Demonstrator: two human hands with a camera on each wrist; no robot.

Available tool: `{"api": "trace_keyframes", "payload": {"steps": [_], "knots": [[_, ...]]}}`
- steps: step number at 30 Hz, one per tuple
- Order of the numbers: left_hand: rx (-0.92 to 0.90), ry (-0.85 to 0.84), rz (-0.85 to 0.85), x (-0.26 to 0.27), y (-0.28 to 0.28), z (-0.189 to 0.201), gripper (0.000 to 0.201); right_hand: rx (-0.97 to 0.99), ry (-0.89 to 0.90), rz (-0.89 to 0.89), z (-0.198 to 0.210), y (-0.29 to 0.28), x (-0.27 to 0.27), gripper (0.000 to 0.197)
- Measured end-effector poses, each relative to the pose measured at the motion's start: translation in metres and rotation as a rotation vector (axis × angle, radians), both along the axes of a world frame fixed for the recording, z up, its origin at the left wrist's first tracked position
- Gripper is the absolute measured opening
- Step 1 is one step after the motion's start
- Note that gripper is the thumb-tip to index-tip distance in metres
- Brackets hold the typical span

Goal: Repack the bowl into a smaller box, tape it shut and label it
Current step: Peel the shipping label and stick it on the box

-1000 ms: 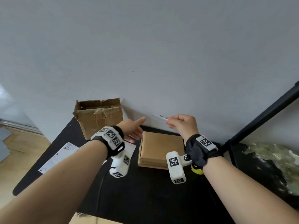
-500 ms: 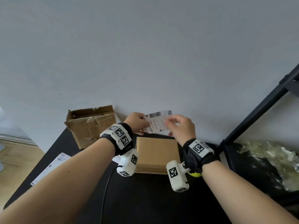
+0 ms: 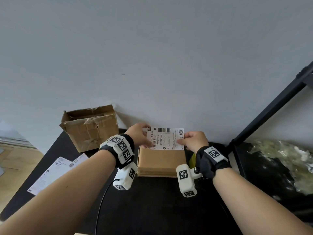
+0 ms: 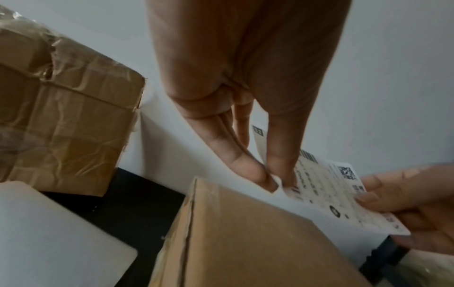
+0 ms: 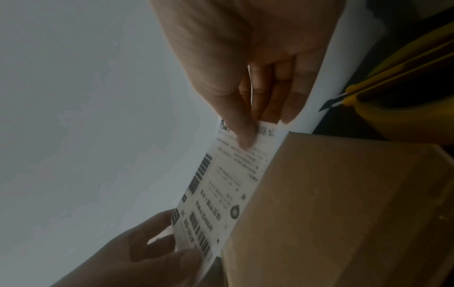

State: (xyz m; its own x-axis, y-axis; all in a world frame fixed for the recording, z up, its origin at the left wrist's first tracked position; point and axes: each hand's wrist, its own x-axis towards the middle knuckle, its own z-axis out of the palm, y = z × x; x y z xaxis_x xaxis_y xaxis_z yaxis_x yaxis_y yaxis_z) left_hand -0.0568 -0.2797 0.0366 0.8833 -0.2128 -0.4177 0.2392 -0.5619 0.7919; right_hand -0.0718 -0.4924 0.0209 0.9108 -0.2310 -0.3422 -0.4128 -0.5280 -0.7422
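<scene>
A small closed cardboard box (image 3: pixel 160 161) sits on the black table (image 3: pixel 152 209) against the wall. Both hands hold a white shipping label (image 3: pixel 166 139) with barcodes just above the box's far edge. My left hand (image 3: pixel 140 135) pinches the label's left end, thumb and fingers on either side (image 4: pixel 272 174). My right hand (image 3: pixel 193 140) pinches its right end (image 5: pixel 248 136). The label (image 5: pixel 221 194) faces up, and its near edge overlaps the box top (image 5: pixel 331 213). The bowl is not visible.
A larger, torn open cardboard box (image 3: pixel 89 128) stands at the back left. Label backing sheets (image 3: pixel 54 173) lie at the table's left edge. A yellow tape roll and cutter (image 5: pixel 393 93) sit right of the small box. Crumpled plastic wrap (image 3: pixel 279 163) and a black stand pole (image 3: pixel 271 109) are at right.
The right hand brought the label from edge-on near the wall to flat and face up over the box. The left hand, earlier pointing, came up and took the label's left end.
</scene>
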Motion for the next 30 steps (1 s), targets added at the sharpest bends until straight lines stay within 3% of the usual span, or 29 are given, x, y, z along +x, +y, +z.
{"api": "trace_keyframes", "payload": {"steps": [4, 10, 20, 28, 30], "knots": [[0.098, -0.027, -0.018, -0.008, 0.001, -0.016, 0.069, -0.059, 0.047, 0.047, -0.014, 0.004, -0.003, 0.016], [0.153, -0.022, -0.014, -0.011, 0.004, -0.038, 0.076, -0.174, 0.066, 0.084, -0.026, 0.01, -0.008, 0.05], [0.239, -0.049, -0.043, -0.007, 0.004, -0.054, 0.088, -0.214, 0.066, 0.128, -0.036, 0.012, -0.006, 0.048], [0.517, -0.157, -0.174, -0.002, 0.002, -0.059, 0.09, -0.293, 0.055, 0.15, -0.042, 0.015, -0.003, 0.051], [0.585, -0.206, -0.19, -0.002, 0.007, -0.058, 0.098, -0.395, 0.012, 0.188, -0.04, 0.019, -0.005, 0.061]]}}
